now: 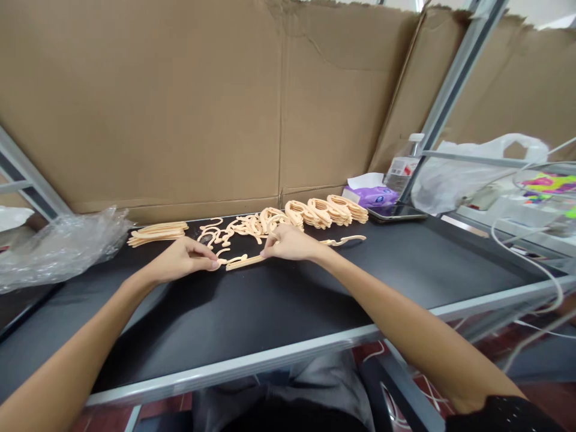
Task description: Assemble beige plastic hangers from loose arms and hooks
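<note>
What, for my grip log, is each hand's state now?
Left hand: fingers curled at the peach strip, left end; grip unclear.
Right hand: pinching the strip's right end.

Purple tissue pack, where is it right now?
In the head view the tissue pack lies at the back right of the black table, between the stacked peach rings and the bottle, just behind a phone.

Two bare hands at a black table (279, 318).
The right hand (290, 243) touches a flat peach strip (245, 261); the left hand (186, 261) rests just beside its other end.
</note>
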`<act>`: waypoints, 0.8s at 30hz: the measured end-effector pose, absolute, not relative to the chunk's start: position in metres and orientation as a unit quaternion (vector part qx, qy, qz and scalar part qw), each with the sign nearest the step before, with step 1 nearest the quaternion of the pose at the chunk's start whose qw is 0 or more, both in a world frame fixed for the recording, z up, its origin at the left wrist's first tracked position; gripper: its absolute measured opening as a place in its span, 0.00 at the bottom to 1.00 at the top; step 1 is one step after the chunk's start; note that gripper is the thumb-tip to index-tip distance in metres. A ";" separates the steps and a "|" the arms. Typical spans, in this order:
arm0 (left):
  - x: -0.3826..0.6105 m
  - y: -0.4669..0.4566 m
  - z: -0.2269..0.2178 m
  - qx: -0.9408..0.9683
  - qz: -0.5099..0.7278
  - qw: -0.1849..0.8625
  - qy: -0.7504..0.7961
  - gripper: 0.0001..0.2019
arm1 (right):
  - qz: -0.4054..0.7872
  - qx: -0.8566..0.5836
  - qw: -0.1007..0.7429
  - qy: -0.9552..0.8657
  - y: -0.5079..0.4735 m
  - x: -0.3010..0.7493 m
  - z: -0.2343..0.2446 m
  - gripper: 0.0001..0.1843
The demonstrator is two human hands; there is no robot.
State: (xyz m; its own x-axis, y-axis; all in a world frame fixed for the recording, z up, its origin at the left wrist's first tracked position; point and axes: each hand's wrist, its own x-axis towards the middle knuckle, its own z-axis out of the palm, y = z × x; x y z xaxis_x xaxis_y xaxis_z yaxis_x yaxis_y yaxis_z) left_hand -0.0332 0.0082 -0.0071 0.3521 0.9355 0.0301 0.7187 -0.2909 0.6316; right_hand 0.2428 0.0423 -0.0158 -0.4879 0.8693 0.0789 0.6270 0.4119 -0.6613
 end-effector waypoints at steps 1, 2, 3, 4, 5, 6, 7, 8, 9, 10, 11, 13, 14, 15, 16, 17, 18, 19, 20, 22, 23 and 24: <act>-0.033 0.008 -0.007 0.782 0.190 0.273 0.528 0.14 | 0.292 -0.456 0.203 -0.816 0.042 0.243 -0.016 0.06; -0.033 0.008 -0.007 0.785 0.180 0.280 0.523 0.13 | 0.298 -0.451 0.198 -0.818 0.042 0.244 -0.017 0.05; -0.032 0.008 -0.007 0.787 0.172 0.287 0.519 0.13 | 0.304 -0.449 0.192 -0.818 0.042 0.244 -0.017 0.05; -0.031 0.008 -0.006 0.788 0.167 0.294 0.514 0.13 | 0.311 -0.448 0.183 -0.818 0.042 0.244 -0.017 0.05; -0.030 0.007 -0.006 0.791 0.163 0.297 0.510 0.13 | 0.317 -0.447 0.171 -0.819 0.041 0.244 -0.017 0.05; -0.029 0.007 -0.006 0.794 0.160 0.298 0.505 0.12 | 0.320 -0.446 0.161 -0.820 0.041 0.244 -0.017 0.05; -0.029 0.007 -0.005 0.797 0.156 0.299 0.501 0.12 | 0.320 -0.447 0.153 -0.821 0.041 0.244 -0.017 0.06; -0.028 0.006 -0.004 0.799 0.152 0.299 0.498 0.13 | 0.317 -0.448 0.149 -0.822 0.041 0.244 -0.017 0.06; -0.028 0.006 -0.004 0.801 0.148 0.300 0.496 0.13 | 0.312 -0.448 0.151 -0.824 0.041 0.243 -0.017 0.06; -0.028 0.005 -0.003 0.802 0.144 0.300 0.495 0.13 | 0.306 -0.448 0.156 -0.826 0.041 0.243 -0.017 0.06; -0.028 0.005 -0.003 0.802 0.141 0.298 0.497 0.14 | 0.302 -0.448 0.159 -0.826 0.041 0.243 -0.016 0.06; -0.029 0.005 -0.002 0.798 0.139 0.294 0.507 0.15 | 0.295 -0.448 0.162 -0.828 0.041 0.242 -0.016 0.06; -0.029 0.005 -0.003 0.794 0.139 0.294 0.513 0.15 | 0.292 -0.447 0.161 -0.830 0.042 0.242 -0.016 0.06; -0.030 0.005 -0.003 0.790 0.139 0.295 0.519 0.15 | 0.288 -0.445 0.160 -0.833 0.042 0.242 -0.016 0.06; -0.031 0.005 -0.003 0.785 0.140 0.298 0.524 0.15 | 0.286 -0.443 0.158 -0.835 0.042 0.242 -0.016 0.06; -0.031 0.005 -0.004 0.780 0.141 0.303 0.529 0.15 | 0.283 -0.441 0.156 -0.837 0.042 0.242 -0.016 0.06; -0.031 0.005 -0.004 0.776 0.144 0.307 0.532 0.15 | 0.280 -0.441 0.154 -0.839 0.042 0.242 -0.016 0.06; -0.032 0.005 -0.004 0.772 0.147 0.312 0.534 0.15 | 0.279 -0.441 0.153 -0.839 0.042 0.242 -0.015 0.06; -0.032 0.005 -0.004 0.769 0.151 0.317 0.535 0.15 | 0.278 -0.442 0.151 -0.839 0.042 0.242 -0.016 0.06; -0.032 0.005 -0.005 0.766 0.158 0.325 0.531 0.15 | 0.278 -0.441 0.150 -0.840 0.043 0.242 -0.016 0.07; -0.032 0.005 -0.005 0.767 0.161 0.327 0.529 0.15 | 0.279 -0.440 0.150 -0.840 0.043 0.242 -0.016 0.07; -0.032 0.005 -0.005 0.768 0.163 0.327 0.526 0.15 | 0.281 -0.440 0.151 -0.839 0.043 0.242 -0.016 0.07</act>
